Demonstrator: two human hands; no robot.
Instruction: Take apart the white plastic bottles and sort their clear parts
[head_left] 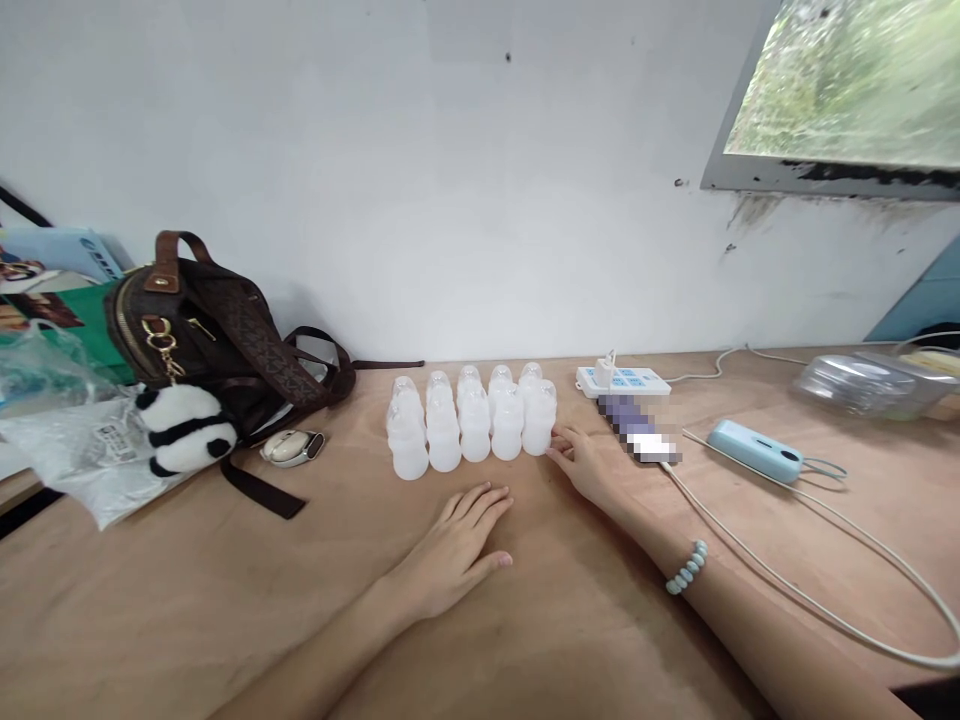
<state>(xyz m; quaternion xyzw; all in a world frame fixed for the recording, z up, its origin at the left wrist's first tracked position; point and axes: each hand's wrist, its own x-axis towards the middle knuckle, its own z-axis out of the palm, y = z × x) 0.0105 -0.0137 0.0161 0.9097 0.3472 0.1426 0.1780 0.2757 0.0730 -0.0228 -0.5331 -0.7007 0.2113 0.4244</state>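
white bottles [475,432] in two tight rows on the surface [300,590] | left hand [459,545] spread | right hand [582,465] at end bottle [537,425], can't tell if pinching | sideways bump could domino 'em

Bottles [475,432] on table [570,630] — two rows | backpack [214,315] left | power strip [645,384] right | wall [450,200] — behind

Capped white bottles [475,430] on brown tabletop [187,620]
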